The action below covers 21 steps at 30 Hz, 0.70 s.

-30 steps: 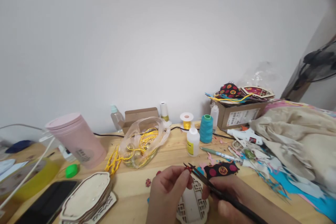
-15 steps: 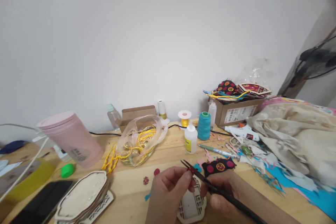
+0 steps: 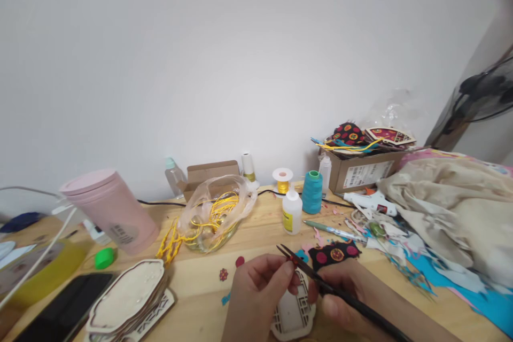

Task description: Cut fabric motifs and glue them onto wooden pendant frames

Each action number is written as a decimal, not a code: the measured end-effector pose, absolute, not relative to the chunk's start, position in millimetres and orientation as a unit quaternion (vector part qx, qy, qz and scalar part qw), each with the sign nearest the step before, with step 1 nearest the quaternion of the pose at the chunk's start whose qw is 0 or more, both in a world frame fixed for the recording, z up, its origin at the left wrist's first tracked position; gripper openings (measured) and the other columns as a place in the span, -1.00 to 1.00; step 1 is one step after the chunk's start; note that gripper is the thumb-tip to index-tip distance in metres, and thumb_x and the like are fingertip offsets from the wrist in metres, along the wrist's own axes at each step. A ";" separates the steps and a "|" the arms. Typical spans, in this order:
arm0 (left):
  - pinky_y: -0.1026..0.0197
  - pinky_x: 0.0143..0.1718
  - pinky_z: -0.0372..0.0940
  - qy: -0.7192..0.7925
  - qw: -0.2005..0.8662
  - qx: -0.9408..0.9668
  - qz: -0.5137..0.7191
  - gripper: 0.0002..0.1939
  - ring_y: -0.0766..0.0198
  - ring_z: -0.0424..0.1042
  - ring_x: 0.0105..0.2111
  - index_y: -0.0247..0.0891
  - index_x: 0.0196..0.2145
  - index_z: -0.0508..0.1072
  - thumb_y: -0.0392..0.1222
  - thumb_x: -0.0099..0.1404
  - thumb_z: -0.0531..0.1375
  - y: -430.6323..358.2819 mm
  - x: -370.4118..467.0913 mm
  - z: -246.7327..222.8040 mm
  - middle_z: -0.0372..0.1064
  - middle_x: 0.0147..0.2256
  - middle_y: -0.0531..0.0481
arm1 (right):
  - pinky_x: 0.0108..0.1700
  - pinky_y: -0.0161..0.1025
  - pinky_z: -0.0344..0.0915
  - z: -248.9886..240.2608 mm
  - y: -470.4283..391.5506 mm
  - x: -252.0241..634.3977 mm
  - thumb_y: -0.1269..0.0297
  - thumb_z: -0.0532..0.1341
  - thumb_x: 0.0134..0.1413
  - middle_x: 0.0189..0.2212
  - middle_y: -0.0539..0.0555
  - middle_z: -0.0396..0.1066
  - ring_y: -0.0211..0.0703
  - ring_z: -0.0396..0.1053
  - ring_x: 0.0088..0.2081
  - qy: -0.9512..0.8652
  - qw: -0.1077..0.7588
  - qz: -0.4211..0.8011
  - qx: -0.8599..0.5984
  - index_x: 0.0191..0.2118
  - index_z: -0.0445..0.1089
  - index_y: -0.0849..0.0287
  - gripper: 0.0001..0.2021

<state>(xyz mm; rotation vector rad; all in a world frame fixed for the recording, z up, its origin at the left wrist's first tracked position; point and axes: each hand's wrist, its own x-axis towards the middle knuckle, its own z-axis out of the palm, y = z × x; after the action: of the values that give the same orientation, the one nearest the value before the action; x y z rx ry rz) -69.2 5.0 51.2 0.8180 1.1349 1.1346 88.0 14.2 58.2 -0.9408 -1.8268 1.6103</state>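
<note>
The left hand [image 3: 256,291] pinches a small red cutout [image 3: 291,259] between thumb and fingertips, just above the tabletop [image 3: 256,227] at the middle of its near edge; the left grip is narrow and closed on that piece. The right hand [image 3: 340,299] is wrapped around the black handle of the scissors [image 3: 316,280], whose slim blades stand slightly parted with the points at the red cutout; the right grip is closed on the tool. A pale wooden lattice frame [image 3: 292,314] lies flat on the tabletop directly beneath both hands. To perform this cut well, judge as follows: keep the cutout pinched close to the cutting line so it cannot flex, feed the piece into the blades by turning the left hand and not the tool, use only the blade points, and keep the fingertips outside the closing path. Containers: a clear plastic bag [image 3: 216,214] at the centre of the tabletop lies open and holds yellow cord and small pale round items. A cardboard box [image 3: 364,173] at the far edge, right of centre, is filled above its rim with patterned dark fabric pieces and coloured strips. A smaller cardboard box [image 3: 208,172] at the far edge stands with its flap shut; its contents cannot be seen. A pink tumbler [image 3: 110,211] near the left edge carries its lid.
</note>
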 end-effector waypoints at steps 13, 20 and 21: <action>0.29 -0.55 0.12 0.484 0.624 0.373 0.488 -0.84 0.35 0.28 -0.62 -0.33 -0.63 0.40 -0.19 -0.01 0.22 5.0 -70.2 51.1 0.34 -0.65 0.03 | -0.64 -0.39 -0.20 57.5 13.6 88.1 -0.20 0.06 -0.19 -0.65 -0.08 -0.01 -0.37 -0.12 -0.61 -0.679 0.272 0.583 -0.353 -0.53 0.28 0.28 -0.47; 0.29 -0.57 0.09 0.479 0.629 0.375 0.483 -0.81 0.35 0.26 -0.64 -0.32 -0.67 0.37 -0.18 0.00 0.21 4.7 -69.3 48.9 0.34 -0.66 0.02 | -0.66 -0.39 -0.21 39.0 18.4 90.2 -0.22 0.08 -0.25 -0.68 -0.09 -0.01 -0.38 -0.12 -0.62 -0.684 0.272 0.572 -0.362 -0.58 0.23 0.25 -0.49; 0.29 -0.57 0.09 0.479 0.628 0.377 0.484 -0.81 0.35 0.26 -0.64 -0.32 -0.67 0.37 -0.18 0.00 0.21 5.0 -69.4 49.1 0.33 -0.66 0.02 | -0.67 -0.39 -0.21 39.3 18.7 90.6 -0.20 0.09 -0.25 -0.68 -0.09 -0.02 -0.38 -0.12 -0.63 -0.686 0.267 0.572 -0.362 -0.59 0.23 0.24 -0.50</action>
<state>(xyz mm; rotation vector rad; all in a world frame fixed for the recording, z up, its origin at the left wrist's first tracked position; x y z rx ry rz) -69.4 5.0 49.1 0.8650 1.0988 1.1084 90.6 18.7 39.3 -0.9762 -1.8506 1.5444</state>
